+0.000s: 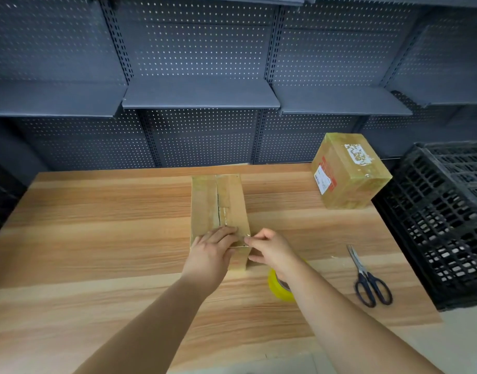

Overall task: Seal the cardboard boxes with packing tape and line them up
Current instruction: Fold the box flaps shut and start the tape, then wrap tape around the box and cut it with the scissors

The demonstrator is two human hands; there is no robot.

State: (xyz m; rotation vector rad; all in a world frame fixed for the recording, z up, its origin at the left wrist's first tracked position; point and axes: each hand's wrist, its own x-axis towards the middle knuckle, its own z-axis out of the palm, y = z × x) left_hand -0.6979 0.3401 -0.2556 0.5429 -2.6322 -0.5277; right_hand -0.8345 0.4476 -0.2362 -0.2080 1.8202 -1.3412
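Taping starts at the near end of the cardboard box (218,209).
Flat left hand (213,247) presses the flaps; right hand (269,249) pinches the tape end (246,240) beside it. Next: pull tape straight along the open seam.

No legible text. Red-white label (323,179), torn white sticker (358,155) on taped box (350,190): print too blurred to read.
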